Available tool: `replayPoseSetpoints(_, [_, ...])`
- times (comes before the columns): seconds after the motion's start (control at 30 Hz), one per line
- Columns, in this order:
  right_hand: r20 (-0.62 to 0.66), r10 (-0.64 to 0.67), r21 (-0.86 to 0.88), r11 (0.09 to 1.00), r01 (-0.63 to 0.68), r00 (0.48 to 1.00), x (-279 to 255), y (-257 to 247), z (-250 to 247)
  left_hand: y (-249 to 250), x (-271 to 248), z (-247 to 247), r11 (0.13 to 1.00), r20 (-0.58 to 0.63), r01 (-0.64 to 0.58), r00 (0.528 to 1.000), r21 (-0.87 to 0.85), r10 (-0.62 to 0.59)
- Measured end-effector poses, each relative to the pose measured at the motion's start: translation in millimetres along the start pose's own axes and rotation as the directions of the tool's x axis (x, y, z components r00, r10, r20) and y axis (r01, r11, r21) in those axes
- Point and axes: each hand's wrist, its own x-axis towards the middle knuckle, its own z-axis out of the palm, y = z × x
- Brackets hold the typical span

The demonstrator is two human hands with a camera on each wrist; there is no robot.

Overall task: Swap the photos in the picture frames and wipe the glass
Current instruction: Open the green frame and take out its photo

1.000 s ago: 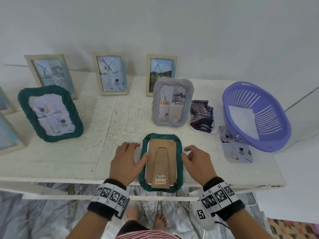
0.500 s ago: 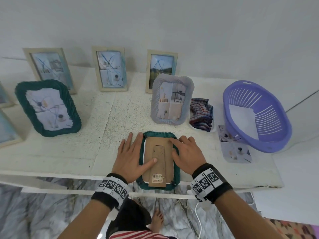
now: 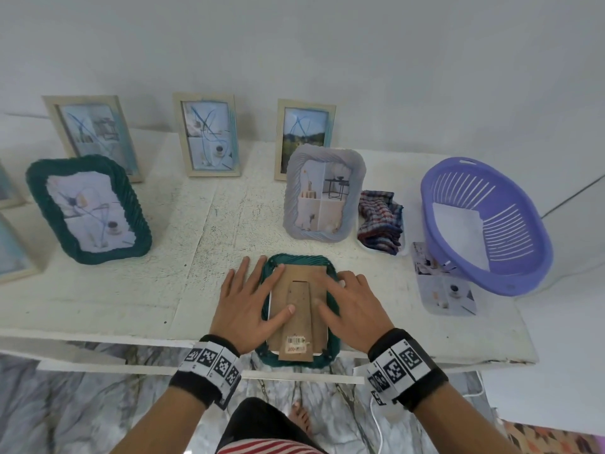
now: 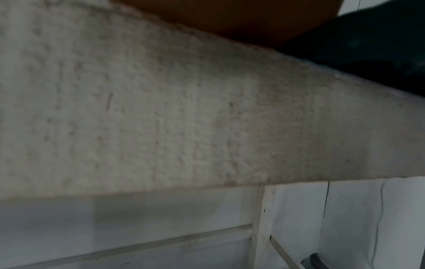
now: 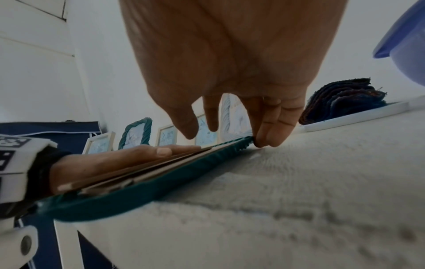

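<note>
Both hands moved in from frame sides: left hand (image 3: 248, 306) & right hand (image 3: 352, 306), fingers flat, press cardboard backing (image 3: 299, 309) into face-down green frame (image 3: 296, 362) at bench (image 3: 131, 290) front edge; wiping left.

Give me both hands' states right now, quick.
Left hand: open, fingers flat on the face-down green frame and its backing board.
Right hand: open, fingers on the frame's right edge.

Head view is lit evenly by soft, diffuse light; only faint shadows are cast under the hands. Strong wide-angle bending is seen at the edges, esp. along the table (image 3: 98, 299) front. No glare is noted. Left wrist view is dim, grainy and smeared w/ blur. Right wrist view is brighter; the near table surface is left out of focus.
</note>
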Motion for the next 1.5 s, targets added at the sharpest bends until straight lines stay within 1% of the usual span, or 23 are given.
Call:
replayPoseSetpoints(0.07, [0.008, -0.006, -0.048, 0.999, 0.006, 1.0, -2.6, -0.9, 1.6, 0.6, 1.0, 0.1, 1.0, -0.021, -0.001, 1.0, -0.014, 0.0])
replayPoseSetpoints(0.17, [-0.024, 0.002, -0.079, 0.997, -0.004, 1.0, -3.4, 0.6, 6.6, 2.5, 1.0, -0.7, 1.0, -0.021, -0.002, 1.0, -0.011, 0.002])
replayPoseSetpoints(0.27, [-0.039, -0.006, -0.106, 0.994, 0.001, 0.999, -3.6, 0.6, 9.5, 3.2, 0.6, -1.7, 0.998, -0.035, 0.008, 0.999, -0.055, -0.01])
replayPoseSetpoints(0.4, [-0.064, -0.007, -0.109, 0.994, 0.0, 0.998, -4.2, 1.9, 11.5, 0.9, 1.6, -1.4, 0.996, -0.014, 0.023, 1.0, -0.083, -0.025])
replayPoseSetpoints(0.5, [-0.053, -0.007, -0.09, 0.996, 0.003, 0.999, -4.5, 1.8, 11.3, -0.7, 1.4, -2.0, 0.994, -0.021, 0.017, 1.0, -0.107, -0.019])
replayPoseSetpoints(0.57, [-0.041, -0.004, -0.043, 0.999, 0.003, 0.999, -5.7, 2.5, 8.6, -0.5, 1.1, -4.2, 0.987, -0.027, 0.018, 0.999, -0.159, -0.023])
replayPoseSetpoints(0.63, [-0.059, -0.017, 0.016, 1.0, 0.018, 0.998, -9.6, 4.3, 6.1, -1.7, 0.8, -7.1, 0.978, -0.017, 0.022, 1.0, -0.207, -0.026])
replayPoseSetpoints(0.67, [-0.081, -0.048, 0.051, 0.997, 0.052, 0.996, -13.0, 5.8, 5.2, -2.7, 0.8, -8.5, 0.977, -0.007, 0.02, 1.0, -0.213, -0.022])
replayPoseSetpoints(0.73, [-0.099, -0.164, 0.105, 0.979, 0.174, 0.982, -22.1, 10.3, 4.6, -4.7, 1.2, -10.6, 0.98, 0.024, 0.004, 1.0, -0.199, 0.001])
replayPoseSetpoints(0.8, [-0.038, -0.295, 0.134, 0.945, 0.298, 0.955, -32.7, 14.3, 3.7, -5.4, 1.1, -11.6, 0.984, 0.053, -0.015, 0.998, -0.175, 0.025])
replayPoseSetpoints(0.83, [0.002, -0.331, 0.145, 0.934, 0.328, 0.944, -36.8, 16.0, 3.3, -5.2, 1.1, -12.1, 0.986, 0.06, -0.02, 0.998, -0.167, 0.03])
replayPoseSetpoints(0.9, [0.091, -0.337, 0.151, 0.935, 0.321, 0.937, -42.9, 18.7, 1.6, -4.7, 0.6, -12.2, 0.987, 0.063, -0.017, 0.998, -0.162, 0.028])
replayPoseSetpoints(0.97, [0.153, -0.333, 0.142, 0.939, 0.312, 0.931, -45.3, 20.7, -0.5, -4.2, 0.5, -12.1, 0.987, 0.059, -0.008, 0.998, -0.16, 0.018])
replayPoseSetpoints(1.13, [0.199, -0.347, 0.136, 0.936, 0.324, 0.917, -46.2, 20.1, -1.9, -3.6, 1.3, -12.5, 0.989, 0.066, 0.002, 0.998, -0.151, 0.008])
replayPoseSetpoints(1.23, [0.202, -0.352, 0.161, 0.933, 0.323, 0.914, -46.0, 19.9, 0.1, -2.6, 0.9, -13.4, 0.989, 0.067, 0.009, 0.998, -0.147, 0.001])
replayPoseSetpoints(1.5, [0.136, -0.319, 0.27, 0.923, 0.275, 0.938, -45.3, 24.3, 5.3, -0.6, -0.3, -14.6, 0.989, 0.078, 0.021, 0.997, -0.149, -0.01])
